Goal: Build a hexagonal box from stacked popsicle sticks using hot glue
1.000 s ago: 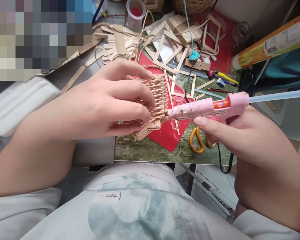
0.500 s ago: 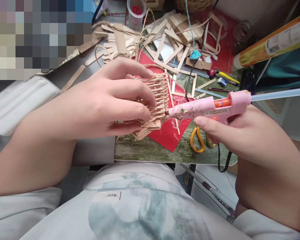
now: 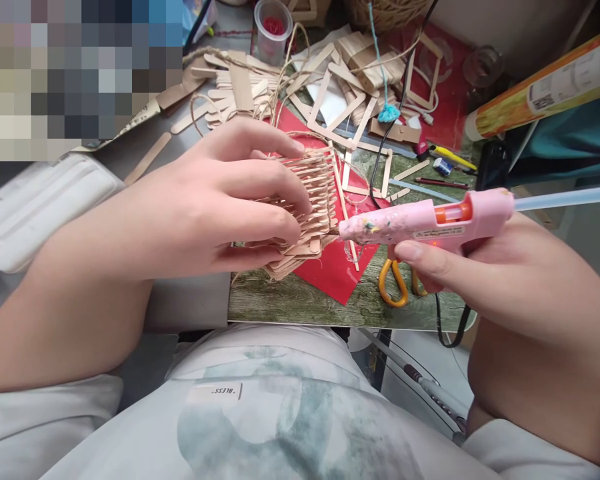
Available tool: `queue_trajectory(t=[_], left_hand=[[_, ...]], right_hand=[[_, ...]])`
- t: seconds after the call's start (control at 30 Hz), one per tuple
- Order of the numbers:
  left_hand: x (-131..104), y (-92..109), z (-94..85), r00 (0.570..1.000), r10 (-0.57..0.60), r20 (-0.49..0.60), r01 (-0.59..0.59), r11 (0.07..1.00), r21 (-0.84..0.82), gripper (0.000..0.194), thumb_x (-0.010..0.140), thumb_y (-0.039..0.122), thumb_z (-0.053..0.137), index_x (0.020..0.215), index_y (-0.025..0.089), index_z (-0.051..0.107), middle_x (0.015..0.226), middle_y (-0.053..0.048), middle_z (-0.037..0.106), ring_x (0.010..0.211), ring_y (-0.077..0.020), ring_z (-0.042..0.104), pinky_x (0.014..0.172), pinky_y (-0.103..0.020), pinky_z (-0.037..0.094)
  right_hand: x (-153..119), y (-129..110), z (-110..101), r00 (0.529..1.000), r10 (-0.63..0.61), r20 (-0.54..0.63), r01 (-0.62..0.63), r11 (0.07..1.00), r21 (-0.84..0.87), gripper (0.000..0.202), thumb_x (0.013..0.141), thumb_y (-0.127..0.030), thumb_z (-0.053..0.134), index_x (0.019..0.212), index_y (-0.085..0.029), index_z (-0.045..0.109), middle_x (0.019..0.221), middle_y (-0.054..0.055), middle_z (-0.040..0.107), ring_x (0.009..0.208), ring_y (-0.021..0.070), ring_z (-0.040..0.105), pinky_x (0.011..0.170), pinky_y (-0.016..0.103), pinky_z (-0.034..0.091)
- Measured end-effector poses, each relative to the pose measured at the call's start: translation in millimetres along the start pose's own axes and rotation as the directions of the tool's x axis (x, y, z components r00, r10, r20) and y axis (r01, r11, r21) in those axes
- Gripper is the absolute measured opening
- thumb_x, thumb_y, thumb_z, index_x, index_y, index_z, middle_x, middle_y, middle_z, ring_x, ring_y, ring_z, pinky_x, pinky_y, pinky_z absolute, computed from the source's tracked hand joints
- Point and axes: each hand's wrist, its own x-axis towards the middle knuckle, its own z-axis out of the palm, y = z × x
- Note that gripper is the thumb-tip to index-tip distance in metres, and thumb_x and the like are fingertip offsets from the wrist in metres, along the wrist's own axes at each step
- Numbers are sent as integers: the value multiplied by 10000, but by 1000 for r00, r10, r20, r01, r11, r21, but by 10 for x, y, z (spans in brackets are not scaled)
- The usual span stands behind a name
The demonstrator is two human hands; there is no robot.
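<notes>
My left hand [image 3: 245,200] is curled over a box of stacked popsicle sticks [image 3: 321,200], its fingers gripping the top and near side. Part of the box is hidden under that hand. A pink hot glue gun [image 3: 420,220], with a clear glue stick [image 3: 565,198] out of its back end, is held in my right hand [image 3: 460,267]. Its nozzle points left and sits close to the box's right side. Under the box lies a red sheet [image 3: 340,283], with a loose popsicle stick [image 3: 347,213] on it beside the box.
Orange-handled scissors [image 3: 393,287] lie below the glue gun. Behind are loose popsicle sticks [image 3: 230,87], square stick frames [image 3: 367,170], twine [image 3: 293,47] and a plastic cup [image 3: 273,33]. A black cord [image 3: 405,93] crosses the table. A white device [image 3: 45,207] is at left.
The glue gun has shifted slightly right in my right hand, its nozzle drawing back a little from the box's edge. My left hand and the box have stayed in place.
</notes>
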Motion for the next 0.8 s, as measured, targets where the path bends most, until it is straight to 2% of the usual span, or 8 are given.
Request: queue_trajectory(t=[0.2, 0.43, 0.53, 0.67, 0.8], left_hand=[[-11, -7, -1, 1000, 9, 14, -9, 1000, -4, 195, 1044, 429, 653, 1129, 277, 739, 1287, 16, 723, 1537, -320, 478, 1310, -580, 408], [-11, 21, -6, 991, -72, 113, 70, 997, 18, 411, 1103, 588, 422, 1252, 320, 696, 1383, 61, 658, 1599, -298, 402, 1372, -583, 316], [-24, 18, -6, 991, -61, 115, 58, 998, 32, 381, 1091, 589, 468, 1272, 329, 681, 1412, 65, 642, 1610, -307, 381, 1376, -581, 309], [-29, 14, -7, 997, -27, 72, 23, 998, 51, 288, 1092, 517, 515, 1204, 320, 693, 1385, 72, 650, 1584, -301, 420, 1359, -583, 340], [-32, 15, -5, 996, -29, 80, 24, 997, 71, 299, 1094, 510, 503, 1196, 306, 696, 1378, 60, 654, 1575, -312, 430, 1344, -598, 362]], right_hand=[[-26, 42, -16, 1000, -23, -8, 23, 998, -65, 213, 975, -519, 730, 1011, -354, 859, 928, -2, 812, 1100, 333, 775, 982, 444, 660], [44, -6, 62, 995, -102, 25, 103, 994, -47, 241, 1024, -507, 664, 1142, -385, 835, 964, -25, 800, 1108, 327, 780, 959, 453, 670], [47, -23, 74, 996, -86, 7, 87, 993, -75, 246, 1030, -488, 654, 1149, -369, 833, 963, -10, 794, 1099, 336, 779, 920, 437, 670], [36, -4, 68, 997, -82, -17, 79, 988, -131, 259, 1028, -500, 653, 1149, -360, 835, 937, -3, 786, 1045, 342, 786, 870, 434, 668], [30, 25, 59, 997, -76, -23, 71, 982, -174, 283, 1029, -524, 649, 1171, -364, 834, 956, -4, 798, 1019, 338, 793, 870, 442, 668]])
